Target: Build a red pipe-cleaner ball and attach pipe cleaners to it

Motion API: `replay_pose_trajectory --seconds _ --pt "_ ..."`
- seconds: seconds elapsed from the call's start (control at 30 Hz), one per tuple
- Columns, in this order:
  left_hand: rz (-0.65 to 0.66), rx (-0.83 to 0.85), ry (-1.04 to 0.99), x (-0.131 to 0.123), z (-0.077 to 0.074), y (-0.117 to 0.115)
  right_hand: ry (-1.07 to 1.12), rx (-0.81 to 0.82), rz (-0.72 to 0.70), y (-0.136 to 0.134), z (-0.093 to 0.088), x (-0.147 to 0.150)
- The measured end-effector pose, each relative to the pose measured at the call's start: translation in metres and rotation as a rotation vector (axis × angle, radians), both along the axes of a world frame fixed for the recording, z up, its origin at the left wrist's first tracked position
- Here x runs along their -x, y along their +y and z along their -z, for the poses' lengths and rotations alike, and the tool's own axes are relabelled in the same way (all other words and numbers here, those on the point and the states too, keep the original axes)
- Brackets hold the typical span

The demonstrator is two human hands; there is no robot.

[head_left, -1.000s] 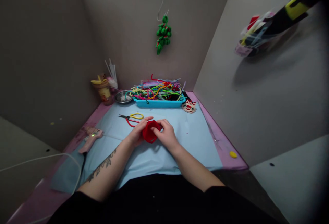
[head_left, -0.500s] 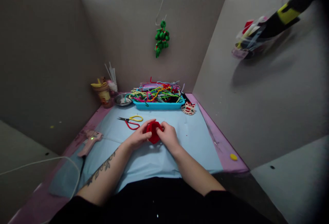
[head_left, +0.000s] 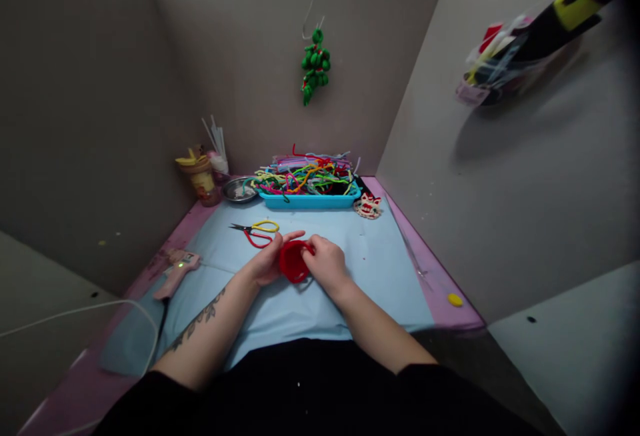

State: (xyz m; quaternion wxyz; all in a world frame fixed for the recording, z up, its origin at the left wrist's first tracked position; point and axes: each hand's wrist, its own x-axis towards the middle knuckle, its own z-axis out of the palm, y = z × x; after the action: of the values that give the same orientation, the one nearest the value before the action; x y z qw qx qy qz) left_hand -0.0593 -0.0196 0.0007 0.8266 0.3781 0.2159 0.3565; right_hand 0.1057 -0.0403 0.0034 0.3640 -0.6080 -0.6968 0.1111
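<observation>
A small red cup-shaped piece [head_left: 295, 264], hollow and fuzzy-looking, is between my hands above the blue sheet. My left hand [head_left: 270, 261] cradles its left side, with the thumb near the rim and the fingers stretched behind it. With thumb and fingers, my right hand [head_left: 326, 264] pinches the rim on the right. The opening of the piece faces up toward me, showing its inside. Just beyond my left hand lie scissors [head_left: 256, 231] with one yellow and one red handle, blades apart.
A blue tray [head_left: 310, 201] heaped with colorful pipe cleaners stands at the back. Left are a metal dish [head_left: 240, 191], a brown-yellow cup [head_left: 203, 179] and a pink glue gun [head_left: 177, 273] with its light on. Right are a beaded-looking ornament [head_left: 369, 207] and a yellow disc [head_left: 455, 300].
The red piece has turned and opened, so its hollow inside now shows. My left hand has shifted slightly left, its fingers straighter. My right hand keeps its pinch.
</observation>
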Motion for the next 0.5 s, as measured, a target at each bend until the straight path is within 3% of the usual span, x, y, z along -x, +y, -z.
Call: replay_pose_trajectory --seconds 0.23,0.37,0.5 --pt "-0.020 0.106 0.013 0.000 0.003 0.001 -0.028 -0.082 -0.086 0.001 0.002 0.001" --pt "0.022 0.124 -0.021 0.002 0.003 0.002 0.147 0.016 -0.174 0.007 0.001 -0.005" --pt "-0.048 0.105 -0.054 0.000 -0.001 0.003 0.435 0.035 -0.094 0.010 0.002 0.000"
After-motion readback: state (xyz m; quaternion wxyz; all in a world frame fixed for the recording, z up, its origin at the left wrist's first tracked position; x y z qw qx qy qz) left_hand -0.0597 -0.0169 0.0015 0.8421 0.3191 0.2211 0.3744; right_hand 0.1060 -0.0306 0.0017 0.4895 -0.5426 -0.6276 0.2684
